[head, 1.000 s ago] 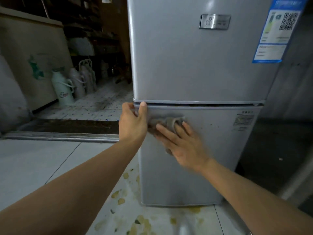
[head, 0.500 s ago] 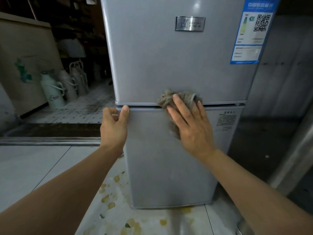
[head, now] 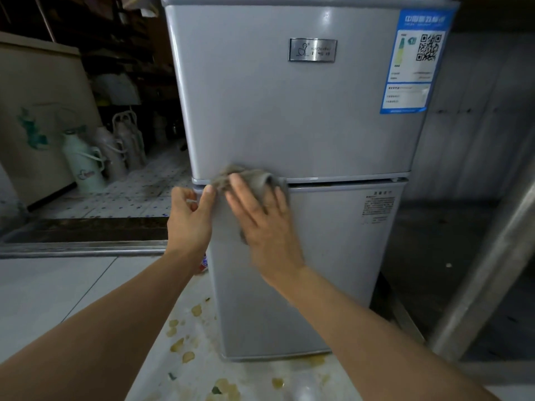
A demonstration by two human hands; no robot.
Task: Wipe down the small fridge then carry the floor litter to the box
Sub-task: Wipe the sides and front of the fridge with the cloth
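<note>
At the seam between the fridge's two doors, right-hand fingers point(head: 240, 198) lay straight and spread, flat on a grey cloth point(head: 254, 178), pressing it to the metal rather than clutching it. Right hand point(head: 266, 224) blurred, so mid-stroke by my reading. Left hand point(head: 189, 218) beside it, thumb on the front face, fingers curled round the left edge of the lower door, bracing. Small fridge point(head: 289, 111) stood upright on the floor, both doors closed as far as could be seen.

Progress, as judged: wiping underway at the door gap; which panels were already cleaned could not be told from the sheen. Floor litter point(head: 188, 355), yellowish scraps, lay scattered on the pale floor at the fridge's foot, untouched. Box not in sight. Second half of task not yet begun.

Flasks point(head: 86, 166) stood well off to the left.
</note>
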